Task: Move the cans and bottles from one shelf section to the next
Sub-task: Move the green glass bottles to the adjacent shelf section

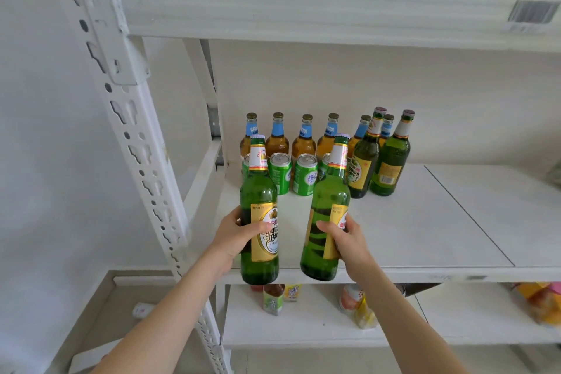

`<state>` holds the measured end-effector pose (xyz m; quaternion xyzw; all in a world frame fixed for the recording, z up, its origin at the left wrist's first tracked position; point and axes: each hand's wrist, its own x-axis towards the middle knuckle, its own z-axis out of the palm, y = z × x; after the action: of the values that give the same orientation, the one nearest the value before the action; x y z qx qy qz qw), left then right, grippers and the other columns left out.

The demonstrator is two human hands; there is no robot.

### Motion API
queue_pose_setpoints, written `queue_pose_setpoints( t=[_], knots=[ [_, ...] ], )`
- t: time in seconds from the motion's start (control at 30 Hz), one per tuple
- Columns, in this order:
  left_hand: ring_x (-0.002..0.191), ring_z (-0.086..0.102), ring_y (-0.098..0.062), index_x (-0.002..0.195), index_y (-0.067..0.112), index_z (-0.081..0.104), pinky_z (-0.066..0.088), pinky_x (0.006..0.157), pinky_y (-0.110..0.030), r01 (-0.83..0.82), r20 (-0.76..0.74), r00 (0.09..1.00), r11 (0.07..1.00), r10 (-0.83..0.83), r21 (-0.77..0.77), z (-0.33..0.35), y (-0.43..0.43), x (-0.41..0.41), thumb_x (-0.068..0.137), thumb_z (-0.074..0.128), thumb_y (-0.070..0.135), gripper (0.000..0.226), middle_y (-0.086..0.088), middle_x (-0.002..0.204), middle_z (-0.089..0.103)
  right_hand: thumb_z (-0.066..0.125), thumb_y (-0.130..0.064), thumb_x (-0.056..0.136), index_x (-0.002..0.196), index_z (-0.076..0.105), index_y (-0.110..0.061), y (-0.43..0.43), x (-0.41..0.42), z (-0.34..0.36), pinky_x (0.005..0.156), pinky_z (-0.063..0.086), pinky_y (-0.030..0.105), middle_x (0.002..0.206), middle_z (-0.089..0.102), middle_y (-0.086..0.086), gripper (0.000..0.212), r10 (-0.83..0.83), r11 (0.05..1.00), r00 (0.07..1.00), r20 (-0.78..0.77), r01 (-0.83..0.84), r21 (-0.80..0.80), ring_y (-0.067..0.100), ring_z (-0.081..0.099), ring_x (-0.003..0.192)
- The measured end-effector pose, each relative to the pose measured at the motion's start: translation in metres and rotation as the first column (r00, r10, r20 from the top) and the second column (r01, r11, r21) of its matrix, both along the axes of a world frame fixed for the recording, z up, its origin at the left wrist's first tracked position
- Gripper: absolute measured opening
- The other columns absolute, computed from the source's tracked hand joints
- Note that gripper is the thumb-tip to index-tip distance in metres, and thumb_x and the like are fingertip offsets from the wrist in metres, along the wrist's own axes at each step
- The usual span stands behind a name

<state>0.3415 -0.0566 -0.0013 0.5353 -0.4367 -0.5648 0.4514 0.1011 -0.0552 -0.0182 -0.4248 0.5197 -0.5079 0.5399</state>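
Observation:
My left hand [235, 235] grips a tall green beer bottle [258, 194] by its yellow label, held upright at the shelf's front edge. My right hand [346, 241] grips a second green beer bottle [329, 200], tilted slightly right. On the white shelf [409, 222] behind them stand several green cans [306, 174], a back row of several amber bottles with blue neck labels [304, 138], and two more green beer bottles [390, 158] at the right of the group.
A perforated white upright post [142, 161] rises at the left. The upper shelf beam [303, 9] hangs overhead with a barcode tag [532, 12]. A seam [467, 212] divides the shelf board. The lower shelf holds small drink packs [273, 297] and snack bags [540, 300].

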Motion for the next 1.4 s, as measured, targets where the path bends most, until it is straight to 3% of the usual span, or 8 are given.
queue_pose_setpoints(
  t=[0.23,0.33,0.5,0.7,0.93,1.13,1.4],
  knots=[
    [0.083,0.073,-0.015,0.101,0.029,0.067,0.057,0.065,-0.029,0.072,0.039,0.997,0.997,-0.070,-0.032,0.013,0.023,-0.053,0.039,0.085,0.043,0.066,0.006,0.091,0.076,0.079,-0.026,0.074,0.098,0.067,-0.029,0.028,-0.050,0.011,0.065,0.058,0.032,0.091,0.075,0.000,0.027,-0.043,0.999,0.999,-0.014,0.043,-0.021,0.019,0.073,0.084],
    [0.081,0.074,-0.014,0.101,0.027,0.068,0.057,0.063,-0.028,0.084,0.055,0.995,0.995,-0.082,-0.047,0.015,0.032,-0.085,0.038,0.085,0.044,0.067,0.008,0.088,0.076,0.080,-0.030,0.069,0.098,0.067,-0.028,0.040,-0.083,0.014,0.066,0.059,0.034,0.091,0.075,0.001,0.031,-0.051,0.999,0.998,-0.030,0.050,-0.021,0.020,0.073,0.084],
    [0.080,0.073,-0.012,0.101,0.027,0.068,0.056,0.060,-0.025,0.083,0.052,0.995,0.995,-0.080,-0.058,0.018,0.049,-0.150,0.037,0.085,0.044,0.069,0.008,0.087,0.076,0.078,-0.021,0.077,0.100,0.065,-0.024,0.055,-0.147,0.022,0.066,0.059,0.033,0.092,0.074,0.003,0.026,-0.057,0.998,0.996,-0.071,0.056,-0.025,0.020,0.072,0.084],
    [0.087,0.072,-0.018,0.100,0.027,0.067,0.057,0.067,-0.030,0.083,0.048,0.996,0.994,-0.080,-0.075,0.020,0.069,-0.233,0.042,0.086,0.040,0.063,0.004,0.093,0.075,0.077,-0.021,0.078,0.103,0.063,-0.020,0.079,-0.230,0.034,0.061,0.056,0.026,0.091,0.074,0.002,0.029,-0.042,0.998,0.993,-0.115,0.036,-0.055,0.018,0.072,0.083],
    [0.087,0.071,-0.016,0.101,0.029,0.065,0.056,0.061,-0.025,0.148,0.058,0.988,0.986,-0.144,-0.073,0.020,0.067,-0.321,0.069,0.086,0.020,0.040,0.005,0.094,0.074,0.078,-0.021,0.078,0.104,0.063,-0.020,0.093,-0.313,0.038,0.062,0.057,0.030,0.092,0.074,0.003,0.030,-0.093,0.995,0.988,-0.122,0.086,-0.058,0.020,0.073,0.082],
    [0.093,0.070,-0.020,0.104,0.028,0.064,0.058,0.070,-0.033,0.226,0.086,0.972,0.971,-0.220,-0.077,0.022,0.042,-0.392,0.063,0.088,0.030,0.049,0.002,0.101,0.072,0.079,-0.022,0.077,0.102,0.063,-0.025,0.086,-0.377,0.040,0.056,0.056,0.024,0.092,0.073,0.000,0.029,-0.166,0.984,0.981,-0.097,0.159,-0.080,0.018,0.072,0.082],
    [0.094,0.069,-0.021,0.107,0.027,0.062,0.057,0.068,-0.031,0.312,0.112,0.947,0.945,-0.300,-0.101,0.026,-0.003,-0.487,0.073,0.083,0.019,0.041,-0.001,0.104,0.071,0.078,-0.022,0.078,0.103,0.060,-0.026,0.056,-0.472,0.036,0.057,0.055,0.021,0.095,0.071,-0.001,0.031,-0.245,0.967,0.963,-0.109,0.235,-0.100,0.016,0.070,0.086]
  ],
)
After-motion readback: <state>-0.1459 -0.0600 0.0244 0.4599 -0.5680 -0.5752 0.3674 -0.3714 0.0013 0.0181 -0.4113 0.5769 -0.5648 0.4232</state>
